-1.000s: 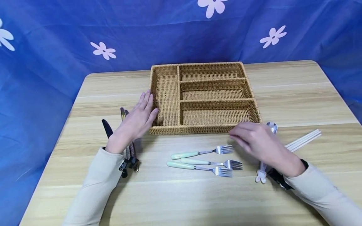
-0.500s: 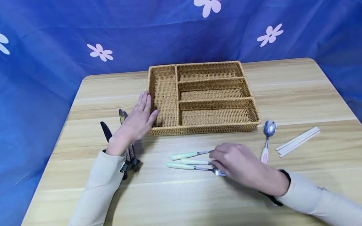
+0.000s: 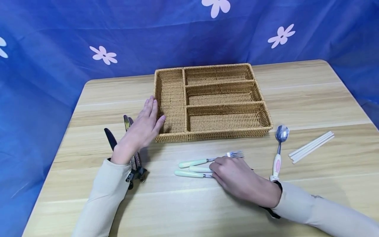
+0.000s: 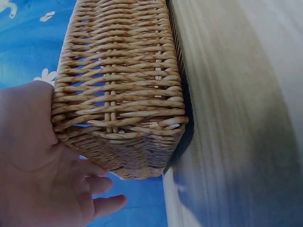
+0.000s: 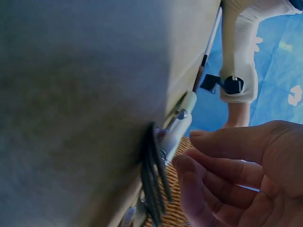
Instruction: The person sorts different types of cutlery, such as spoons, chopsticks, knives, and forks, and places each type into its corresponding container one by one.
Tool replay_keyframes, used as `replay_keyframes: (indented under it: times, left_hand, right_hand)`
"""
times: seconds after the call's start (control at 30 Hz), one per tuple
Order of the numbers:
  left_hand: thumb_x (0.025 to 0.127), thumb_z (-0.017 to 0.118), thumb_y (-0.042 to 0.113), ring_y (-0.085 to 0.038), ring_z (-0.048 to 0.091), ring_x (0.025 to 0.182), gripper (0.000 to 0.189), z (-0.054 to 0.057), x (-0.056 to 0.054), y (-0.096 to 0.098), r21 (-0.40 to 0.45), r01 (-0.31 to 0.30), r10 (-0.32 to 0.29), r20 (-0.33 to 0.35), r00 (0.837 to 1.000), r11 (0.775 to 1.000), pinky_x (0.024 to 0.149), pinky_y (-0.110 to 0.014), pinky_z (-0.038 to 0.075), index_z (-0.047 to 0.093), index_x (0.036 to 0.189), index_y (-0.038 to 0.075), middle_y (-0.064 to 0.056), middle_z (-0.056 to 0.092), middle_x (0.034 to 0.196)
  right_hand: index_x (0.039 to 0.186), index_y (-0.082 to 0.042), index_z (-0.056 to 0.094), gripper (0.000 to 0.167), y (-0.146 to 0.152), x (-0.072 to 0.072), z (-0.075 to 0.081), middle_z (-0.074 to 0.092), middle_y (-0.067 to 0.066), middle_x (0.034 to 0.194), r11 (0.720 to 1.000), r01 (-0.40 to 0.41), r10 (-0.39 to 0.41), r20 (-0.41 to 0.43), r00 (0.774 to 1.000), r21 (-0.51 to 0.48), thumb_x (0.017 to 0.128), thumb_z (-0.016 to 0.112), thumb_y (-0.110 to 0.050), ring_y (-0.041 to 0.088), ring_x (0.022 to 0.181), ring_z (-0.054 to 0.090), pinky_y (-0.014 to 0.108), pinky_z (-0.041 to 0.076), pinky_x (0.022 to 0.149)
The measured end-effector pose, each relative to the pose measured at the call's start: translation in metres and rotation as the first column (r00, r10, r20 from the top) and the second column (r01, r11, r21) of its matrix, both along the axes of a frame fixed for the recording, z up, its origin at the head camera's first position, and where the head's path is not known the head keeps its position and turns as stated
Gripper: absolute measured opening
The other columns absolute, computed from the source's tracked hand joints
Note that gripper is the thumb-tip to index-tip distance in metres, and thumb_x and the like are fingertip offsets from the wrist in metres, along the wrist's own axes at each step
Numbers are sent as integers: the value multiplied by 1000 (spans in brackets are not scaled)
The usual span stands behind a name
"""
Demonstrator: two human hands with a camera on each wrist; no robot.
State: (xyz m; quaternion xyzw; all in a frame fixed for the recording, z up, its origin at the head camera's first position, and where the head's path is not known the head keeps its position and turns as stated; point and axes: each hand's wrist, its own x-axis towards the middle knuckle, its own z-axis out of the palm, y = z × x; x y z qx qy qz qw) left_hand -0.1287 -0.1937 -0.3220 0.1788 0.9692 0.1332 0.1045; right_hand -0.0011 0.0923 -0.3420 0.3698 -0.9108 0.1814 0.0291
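Observation:
My left hand [image 3: 142, 126] rests at the left wall of a wicker cutlery tray [image 3: 213, 135], fingers straight along the rim. In the left wrist view the tray's woven side [image 4: 118, 90] stands beside the palm. My right hand [image 3: 240, 179] is over three forks with pale green handles, the upper fork [image 3: 193, 163], the middle fork [image 3: 199, 169] and the lower fork [image 3: 189, 173]. It hides most of the lower two forks' metal ends. In the right wrist view, thumb and forefinger are bent with a gap between them, near the fork tines [image 5: 154, 175], holding nothing visible.
Knives lie under the left forearm, one with a black blade [image 3: 111, 139]. A spoon [image 3: 276, 163] with a white handle lies by the right wrist. White chopsticks [image 3: 311, 147] are farther right. A blue flowered cloth [image 3: 165, 36] hangs behind the table.
My right hand has moved left and down from the tray's front right corner to the forks, uncovering the spoon and chopsticks. The left hand has stayed at the tray.

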Motion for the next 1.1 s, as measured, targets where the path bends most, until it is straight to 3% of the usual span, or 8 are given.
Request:
replay_keyframes:
  times: [0.37, 0.67, 0.9, 1.1]
  left_hand:
    - [105, 21, 44, -29, -14, 145, 71, 1, -1, 1, 10, -7, 7, -4, 1000, 1000, 119, -47, 0, -6, 151, -3, -13, -20, 157]
    - [103, 17, 50, -27, -14, 145, 74, 1, 0, 1, 9, -19, 19, 3, 1000, 1000, 118, -51, 4, -6, 151, -1, -10, -22, 157]
    - [103, 19, 51, -28, -13, 146, 74, -1, 0, 0, 20, -27, 27, 4, 1000, 999, 118, -53, 4, -7, 152, 1, -8, -21, 157]
    - [104, 22, 47, -28, -13, 146, 72, -2, 0, 0, 33, -27, 27, 4, 1000, 999, 118, -52, 3, -6, 152, 0, -8, -21, 157]
  right_hand:
    - [84, -5, 68, 1, -1, -3, -6, 68, 5, 82, 999, -4, 5, -11, 1000, 40, 83, 70, -6, 19, 71, 64, 32, 56, 61]
    - [75, -6, 64, 10, -3, -8, -7, 61, 1, 71, 995, -9, 14, -48, 999, 104, 83, 65, -1, 15, 60, 54, 24, 46, 46]
    - [78, -2, 65, 5, -2, -10, -6, 61, 5, 73, 995, -23, 22, 15, 1000, 101, 74, 64, 2, 16, 63, 53, 26, 49, 50]
    - [81, -2, 67, 6, 3, -11, 2, 62, 4, 74, 997, -31, 31, 6, 1000, 75, 76, 68, 0, 16, 68, 56, 25, 53, 57]
